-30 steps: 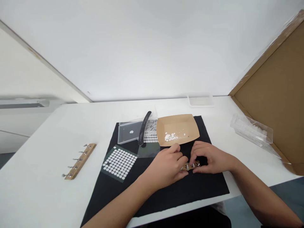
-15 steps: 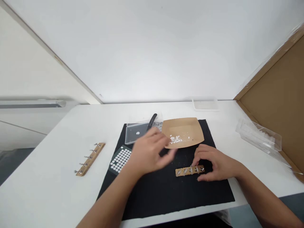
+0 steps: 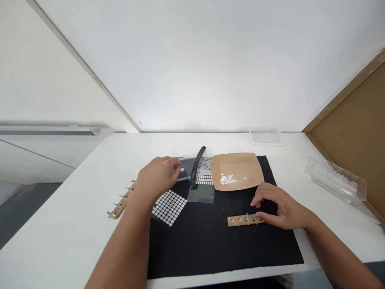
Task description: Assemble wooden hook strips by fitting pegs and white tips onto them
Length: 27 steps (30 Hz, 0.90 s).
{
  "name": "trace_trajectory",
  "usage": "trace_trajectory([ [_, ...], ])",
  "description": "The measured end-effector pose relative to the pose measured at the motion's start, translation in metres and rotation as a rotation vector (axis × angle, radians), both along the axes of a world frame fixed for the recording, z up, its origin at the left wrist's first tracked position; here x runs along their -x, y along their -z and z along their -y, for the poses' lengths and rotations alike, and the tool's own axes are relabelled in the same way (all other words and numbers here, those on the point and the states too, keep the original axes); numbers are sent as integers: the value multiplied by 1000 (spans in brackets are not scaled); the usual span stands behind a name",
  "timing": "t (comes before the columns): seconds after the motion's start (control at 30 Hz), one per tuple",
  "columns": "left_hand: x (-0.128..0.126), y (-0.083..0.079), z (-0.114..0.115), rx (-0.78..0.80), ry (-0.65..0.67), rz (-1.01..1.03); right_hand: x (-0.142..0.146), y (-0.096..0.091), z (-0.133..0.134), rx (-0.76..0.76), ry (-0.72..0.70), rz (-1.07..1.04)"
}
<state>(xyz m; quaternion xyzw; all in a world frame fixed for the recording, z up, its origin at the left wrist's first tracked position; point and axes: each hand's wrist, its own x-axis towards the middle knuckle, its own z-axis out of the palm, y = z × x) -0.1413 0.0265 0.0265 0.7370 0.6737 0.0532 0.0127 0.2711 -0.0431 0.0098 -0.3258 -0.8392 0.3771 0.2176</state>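
My left hand [image 3: 159,176] hovers over the left part of a clear plastic box [image 3: 188,170], fingers bent and a gap showing between thumb and fingertips. One white dot [image 3: 182,169] lies there, close to the fingertips. My right hand [image 3: 281,206] is at the right end of a small wooden strip [image 3: 236,221] bearing a row of metal pieces and clear bits. Its thumb covers that end, while the index finger is raised apart from it. Below the left hand lies a sheet of white round stickers [image 3: 171,206], partly hidden by my wrist.
A brown paper tray [image 3: 237,157] holds white scraps. A black-handled tool [image 3: 197,166] lies across the box by a second sticker sheet [image 3: 204,192]. Another strip with metal pieces [image 3: 123,200] is at left, clear containers [image 3: 337,178] at right. A black mat [image 3: 225,253] lies underneath.
My left hand has moved left from near the paper tray to the box, uncovering the tool and second sticker sheet. My right index finger has lifted off the wooden strip. The view has shifted slightly.
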Motion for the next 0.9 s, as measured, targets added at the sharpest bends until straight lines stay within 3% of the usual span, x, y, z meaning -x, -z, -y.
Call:
trace_trajectory([
  [0.13,0,8,-6,36,111,-39,1,1,0,-8,15,15],
  [0.27,1,17,-11,62,138,-53,1,3,0,-24,12,17],
  [0.5,-13,14,-7,-181,115,148,1,3,0,-37,39,22],
  [0.6,-32,12,1,-145,145,191,2,2,0,-33,42,29],
  [0.73,-51,18,9,-70,49,248,2,2,0,-46,39,32],
  [0.9,-55,22,8,-76,-53,173,3,2,0,-52,43,42],
])
